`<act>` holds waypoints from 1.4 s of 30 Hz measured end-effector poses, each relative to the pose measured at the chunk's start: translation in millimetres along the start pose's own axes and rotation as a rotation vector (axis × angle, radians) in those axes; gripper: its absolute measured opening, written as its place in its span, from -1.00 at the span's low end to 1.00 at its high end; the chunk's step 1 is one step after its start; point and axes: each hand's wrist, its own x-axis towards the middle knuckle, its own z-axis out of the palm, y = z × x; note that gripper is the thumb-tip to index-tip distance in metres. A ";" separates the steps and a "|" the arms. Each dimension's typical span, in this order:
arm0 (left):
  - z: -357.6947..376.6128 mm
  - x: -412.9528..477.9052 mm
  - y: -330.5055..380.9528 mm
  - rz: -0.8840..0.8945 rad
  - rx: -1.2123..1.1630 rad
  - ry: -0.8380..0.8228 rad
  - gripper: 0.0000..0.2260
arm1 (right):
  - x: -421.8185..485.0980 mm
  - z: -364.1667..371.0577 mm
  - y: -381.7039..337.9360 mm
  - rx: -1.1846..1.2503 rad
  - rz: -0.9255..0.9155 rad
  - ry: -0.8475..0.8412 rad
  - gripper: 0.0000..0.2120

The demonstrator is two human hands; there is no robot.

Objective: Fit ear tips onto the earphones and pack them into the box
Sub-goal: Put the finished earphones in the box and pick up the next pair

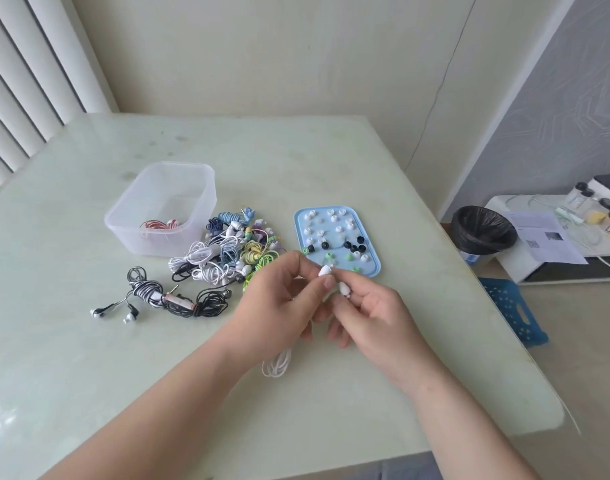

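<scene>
Hard to see: the spot where the two white earbuds meet the fingers is small and partly covered, so I cannot tell if a tip is on them yet.
Left hand (279, 299): fingers pinched shut on one white earbud (325, 270), just above the table.
Right hand (372, 306): fingers pinched on the other white earbud (345, 289).
White cord (277, 365): hangs under the hands in a loose coil; its top is hidden by the palms.
Blue tray (374, 268): holds white, black and green ear tips, just beyond the hands.
Earphone pile (227, 252): many tangled colours, between tray and box.
Clear box (165, 206): open, with a red and white cord inside.
Black and white earphones (137, 296): lie alone, left of the hands.
Table (88, 341): pale green, shiny.
</scene>
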 end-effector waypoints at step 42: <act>-1.7 3.7 -15.0 0.098 -0.209 -0.070 -0.88 | 0.3 -1.9 12.4 0.065 -0.147 0.180 -0.86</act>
